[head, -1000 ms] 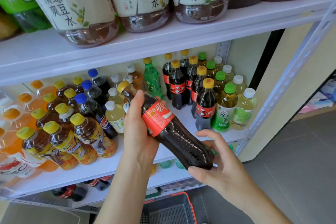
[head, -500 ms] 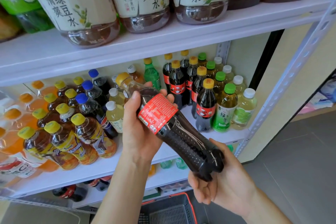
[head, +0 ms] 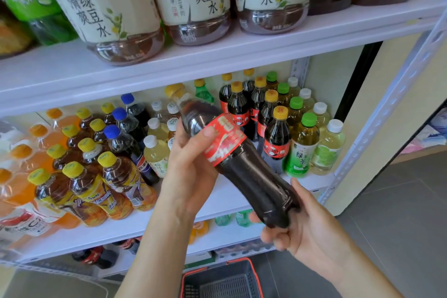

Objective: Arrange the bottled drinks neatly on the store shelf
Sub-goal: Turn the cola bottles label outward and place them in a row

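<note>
A dark cola bottle (head: 244, 172) with a red label and yellow cap is held tilted in front of the middle shelf (head: 217, 201), cap pointing up and left. My left hand (head: 191, 167) grips it around the red label. My right hand (head: 307, 222) cups its base from below, fingers curled under it. Behind it on the shelf stand matching cola bottles (head: 275, 138) in rows, with green-capped tea bottles (head: 302, 145) and white-capped pale drinks (head: 329, 145) to their right.
Iced tea bottles (head: 116, 176) with yellow caps, blue-capped cola (head: 125, 143) and orange drinks (head: 21, 176) fill the shelf's left. Large bottles (head: 193, 0) sit on the upper shelf (head: 217, 55). A grey basket with red rim (head: 222, 280) stands on the floor below. A metal upright (head: 387, 116) bounds the right.
The bottle has been raised slightly and rotated so its label faces differently. My right hand has slid under the base and now cups it.
</note>
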Tool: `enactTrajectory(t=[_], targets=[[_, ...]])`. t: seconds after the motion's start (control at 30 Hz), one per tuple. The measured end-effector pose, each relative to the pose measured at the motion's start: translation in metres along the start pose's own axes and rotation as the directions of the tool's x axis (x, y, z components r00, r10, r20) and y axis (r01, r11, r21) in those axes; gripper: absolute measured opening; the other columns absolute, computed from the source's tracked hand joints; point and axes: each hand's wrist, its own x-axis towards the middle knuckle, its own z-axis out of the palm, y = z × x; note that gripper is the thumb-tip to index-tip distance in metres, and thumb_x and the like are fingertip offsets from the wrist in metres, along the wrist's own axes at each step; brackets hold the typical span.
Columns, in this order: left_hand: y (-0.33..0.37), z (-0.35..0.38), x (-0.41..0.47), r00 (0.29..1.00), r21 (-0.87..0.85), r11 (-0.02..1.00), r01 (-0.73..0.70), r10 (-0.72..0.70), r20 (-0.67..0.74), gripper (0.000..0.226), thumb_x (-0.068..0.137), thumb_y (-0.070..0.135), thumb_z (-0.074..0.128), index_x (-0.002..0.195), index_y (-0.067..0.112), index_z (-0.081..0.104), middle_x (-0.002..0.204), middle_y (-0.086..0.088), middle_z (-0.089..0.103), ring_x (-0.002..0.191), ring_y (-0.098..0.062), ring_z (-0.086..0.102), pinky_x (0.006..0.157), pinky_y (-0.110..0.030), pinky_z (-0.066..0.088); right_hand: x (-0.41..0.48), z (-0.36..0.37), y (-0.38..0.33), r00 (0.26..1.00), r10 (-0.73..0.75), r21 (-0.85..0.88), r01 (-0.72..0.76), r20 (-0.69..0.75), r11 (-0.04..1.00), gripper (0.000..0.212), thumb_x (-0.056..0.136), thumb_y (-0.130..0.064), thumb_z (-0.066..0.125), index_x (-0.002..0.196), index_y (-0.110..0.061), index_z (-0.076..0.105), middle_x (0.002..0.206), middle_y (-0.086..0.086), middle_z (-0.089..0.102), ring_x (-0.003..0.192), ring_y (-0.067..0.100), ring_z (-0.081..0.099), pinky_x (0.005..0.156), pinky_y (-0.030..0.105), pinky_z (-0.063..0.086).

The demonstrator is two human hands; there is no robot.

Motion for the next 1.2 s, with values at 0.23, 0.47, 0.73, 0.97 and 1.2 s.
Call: enactTrajectory(t=[0.23, 0.47, 0.73, 0.97, 1.2], targets=[[0.000, 0.009, 0.000, 0.997, 0.056, 0.996, -0.073, 0.073, 0.001, 0.098, 0.049, 0.026, 0.096, 0.133, 0.012, 0.046, 0.101, -0.008, 0.064, 0.089, -0.024, 0.065, 0.082, -0.040, 0.056, 0.000, 0.000, 0.000, 0.988, 0.128, 0.091, -0.136, 0.081, 0.987, 0.067, 0.092, -0.058, 0.031, 0.088, -0.011, 0.079, 0.069, 0.022, 0.069, 0.049, 0.028, 0.066, 0.041, 0.026, 0.051], [-0.005, 0.013, -0.003, 0.982, 0.199, 0.966, -0.164, 0.179, -0.059, 0.109, 0.048, 0.026, 0.097, 0.141, 0.009, 0.041, 0.105, -0.006, 0.071, 0.090, -0.023, 0.070, 0.078, -0.035, 0.057, 0.003, 0.002, -0.003, 0.998, -0.061, -0.081, 0.059, -0.029, 0.995, 0.038, 0.082, -0.036, 0.071, 0.117, -0.021, 0.068, 0.111, 0.019, 0.069, 0.100, 0.037, 0.068, 0.059, 0.034, 0.057], [-0.004, 0.012, -0.004, 0.986, 0.278, 0.951, -0.136, 0.156, -0.051, 0.102, 0.053, 0.029, 0.095, 0.137, 0.006, 0.043, 0.107, -0.007, 0.066, 0.096, -0.022, 0.066, 0.086, -0.036, 0.054, 0.004, 0.000, -0.002, 0.991, -0.121, -0.061, 0.117, -0.060, 0.991, 0.055, 0.062, -0.027, 0.092, 0.111, -0.017, 0.069, 0.117, 0.030, 0.066, 0.095, 0.051, 0.067, 0.062, 0.034, 0.061], [0.005, 0.003, -0.002, 0.999, 0.129, 0.990, -0.048, 0.050, -0.014, 0.093, 0.053, 0.014, 0.091, 0.133, 0.018, 0.044, 0.111, -0.010, 0.066, 0.100, -0.029, 0.063, 0.093, -0.049, 0.049, 0.008, -0.006, 0.006, 0.991, 0.132, 0.001, -0.132, -0.035, 0.991, 0.067, 0.071, -0.062, 0.053, 0.103, -0.009, 0.077, 0.081, 0.031, 0.069, 0.047, 0.030, 0.066, 0.036, 0.027, 0.050], [-0.003, 0.003, -0.004, 0.980, 0.248, 0.959, -0.140, 0.169, -0.101, 0.065, 0.066, 0.007, 0.080, 0.121, 0.019, 0.046, 0.092, -0.005, 0.074, 0.079, -0.021, 0.071, 0.071, -0.035, 0.058, 0.009, -0.015, 0.003, 0.979, 0.203, -0.073, -0.201, 0.015, 0.977, 0.070, 0.078, -0.066, 0.042, 0.101, -0.011, 0.077, 0.085, 0.030, 0.069, 0.054, 0.032, 0.069, 0.040, 0.027, 0.051]])
